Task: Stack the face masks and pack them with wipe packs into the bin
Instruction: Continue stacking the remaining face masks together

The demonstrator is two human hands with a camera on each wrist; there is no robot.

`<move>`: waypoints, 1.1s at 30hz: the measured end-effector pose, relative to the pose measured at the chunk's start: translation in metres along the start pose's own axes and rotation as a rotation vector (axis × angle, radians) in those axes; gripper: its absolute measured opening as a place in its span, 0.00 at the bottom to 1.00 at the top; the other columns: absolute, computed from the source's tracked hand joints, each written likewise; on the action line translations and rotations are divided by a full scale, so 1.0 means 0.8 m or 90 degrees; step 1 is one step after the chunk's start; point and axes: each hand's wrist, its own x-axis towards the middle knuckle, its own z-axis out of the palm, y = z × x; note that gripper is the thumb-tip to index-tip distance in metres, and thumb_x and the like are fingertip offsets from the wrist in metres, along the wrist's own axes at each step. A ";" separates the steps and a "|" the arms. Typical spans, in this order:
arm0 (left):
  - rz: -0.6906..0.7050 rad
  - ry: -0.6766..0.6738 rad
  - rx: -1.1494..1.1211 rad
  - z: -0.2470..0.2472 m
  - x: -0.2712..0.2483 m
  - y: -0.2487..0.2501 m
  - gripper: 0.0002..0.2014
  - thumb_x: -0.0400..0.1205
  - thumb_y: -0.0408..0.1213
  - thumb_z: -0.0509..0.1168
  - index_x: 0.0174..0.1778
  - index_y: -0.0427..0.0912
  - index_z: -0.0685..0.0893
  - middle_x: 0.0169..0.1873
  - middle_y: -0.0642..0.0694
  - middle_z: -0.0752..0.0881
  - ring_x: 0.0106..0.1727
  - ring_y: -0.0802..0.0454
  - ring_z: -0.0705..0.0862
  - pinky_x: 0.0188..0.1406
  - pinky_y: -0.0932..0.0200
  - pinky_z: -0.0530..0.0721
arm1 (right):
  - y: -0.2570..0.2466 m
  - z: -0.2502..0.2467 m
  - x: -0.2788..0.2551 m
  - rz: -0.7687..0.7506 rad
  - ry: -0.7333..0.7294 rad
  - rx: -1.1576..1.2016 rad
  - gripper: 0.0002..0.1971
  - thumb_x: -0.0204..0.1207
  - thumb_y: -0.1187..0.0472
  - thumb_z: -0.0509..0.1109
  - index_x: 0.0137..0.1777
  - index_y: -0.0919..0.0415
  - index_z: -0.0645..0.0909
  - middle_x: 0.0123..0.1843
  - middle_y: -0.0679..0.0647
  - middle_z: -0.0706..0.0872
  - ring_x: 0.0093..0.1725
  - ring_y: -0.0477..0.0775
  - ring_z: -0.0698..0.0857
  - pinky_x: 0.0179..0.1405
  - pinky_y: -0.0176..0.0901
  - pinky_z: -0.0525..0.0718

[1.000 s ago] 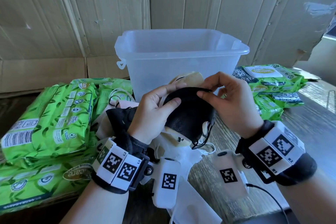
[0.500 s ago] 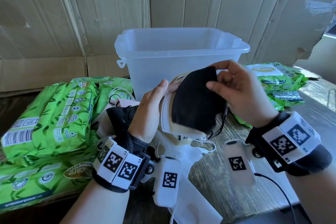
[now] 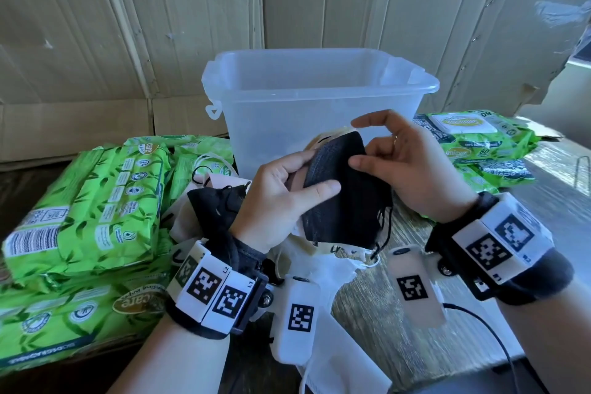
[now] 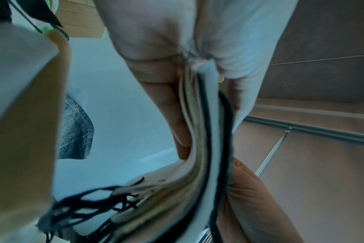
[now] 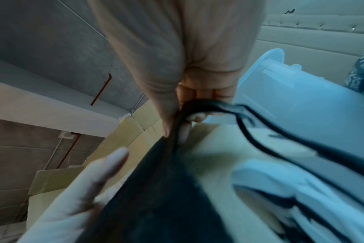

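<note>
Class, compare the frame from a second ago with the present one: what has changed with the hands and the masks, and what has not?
The black fabric face mask, flat a second ago, now stands tilted against the stack of face masks gripped by the left hand. The right hand rose and still pinches it. The translucent plastic bin and green wipe packs stayed put.

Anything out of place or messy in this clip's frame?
Mostly the masks: a loose heap lies on the table with ear loops tangled, not stacked. The stack in the left hand is uneven, loops dangling below. The bin looks empty. Nothing looks spilled or damaged.
</note>
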 end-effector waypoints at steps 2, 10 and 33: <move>0.016 0.007 0.024 0.000 0.001 -0.004 0.18 0.66 0.30 0.74 0.49 0.53 0.87 0.46 0.55 0.91 0.52 0.57 0.87 0.58 0.59 0.83 | 0.002 -0.001 0.001 -0.008 0.022 -0.026 0.19 0.61 0.57 0.74 0.52 0.44 0.75 0.25 0.48 0.78 0.29 0.54 0.72 0.33 0.49 0.70; 0.082 0.001 0.014 -0.001 0.003 -0.002 0.27 0.69 0.18 0.69 0.58 0.49 0.79 0.60 0.49 0.86 0.67 0.54 0.81 0.72 0.54 0.75 | 0.004 -0.001 0.001 -0.061 0.091 -0.113 0.16 0.59 0.51 0.76 0.46 0.37 0.79 0.30 0.45 0.85 0.27 0.48 0.76 0.36 0.47 0.75; 0.063 0.061 0.074 -0.001 0.003 -0.002 0.15 0.72 0.20 0.72 0.41 0.47 0.84 0.35 0.61 0.90 0.43 0.65 0.86 0.51 0.69 0.82 | 0.017 0.005 -0.008 -0.120 0.043 -0.205 0.09 0.63 0.52 0.74 0.42 0.53 0.83 0.30 0.40 0.81 0.33 0.39 0.76 0.38 0.36 0.73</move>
